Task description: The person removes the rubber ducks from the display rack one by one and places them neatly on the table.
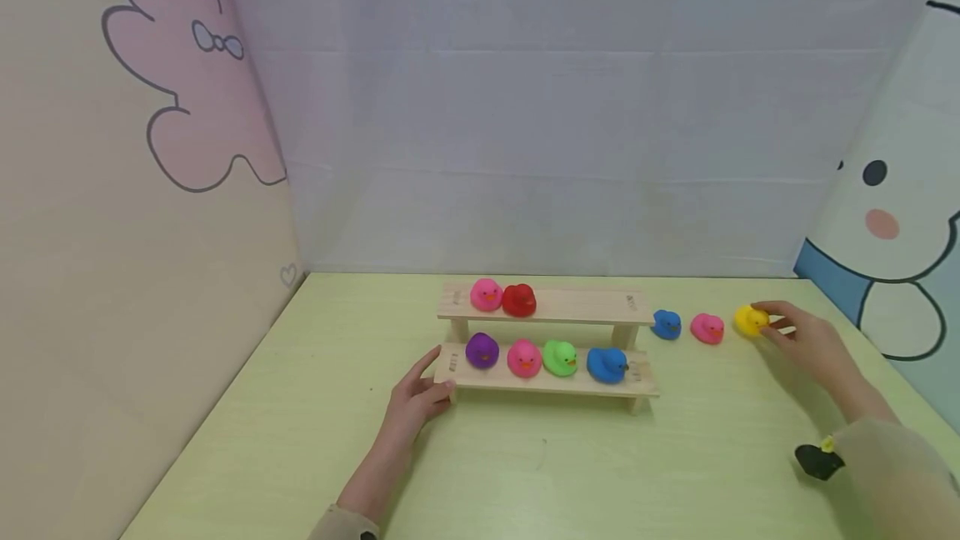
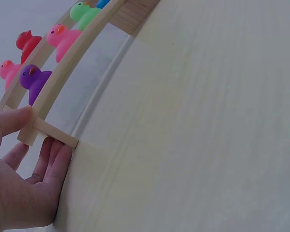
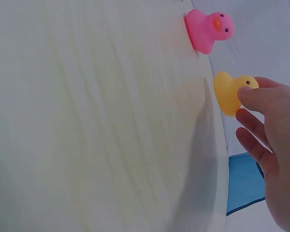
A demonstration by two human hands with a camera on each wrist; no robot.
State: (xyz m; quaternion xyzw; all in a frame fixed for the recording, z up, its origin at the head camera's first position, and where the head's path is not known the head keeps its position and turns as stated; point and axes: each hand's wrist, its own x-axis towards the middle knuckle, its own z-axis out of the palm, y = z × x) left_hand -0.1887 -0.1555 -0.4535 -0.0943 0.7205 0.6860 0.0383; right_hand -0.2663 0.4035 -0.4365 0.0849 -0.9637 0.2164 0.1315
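Note:
A two-tier wooden stand point(image 1: 573, 307) carries several rubber ducks. My left hand point(image 1: 415, 398) grips the left end of its lower board point(image 2: 57, 94), thumb on top and fingers underneath. Closest to that hand is a purple duck point(image 1: 482, 351), followed by a pink duck point(image 1: 524, 358), a green duck point(image 1: 560, 357) and a blue duck point(image 1: 607, 365). Another pink duck point(image 1: 487, 295) and a red duck point(image 1: 519, 300) sit on the upper board. Off to the right, my right hand point(image 1: 813, 348) pinches a yellow duck point(image 3: 228, 94) by its head between thumb and forefinger.
On the table point(image 1: 525, 473) between the stand and my right hand are a small blue duck point(image 1: 666, 324) and a pink duck point(image 1: 707, 328). A pale curtain point(image 1: 555, 148) hangs along the back edge, and printed panels with cartoon animals flank both sides.

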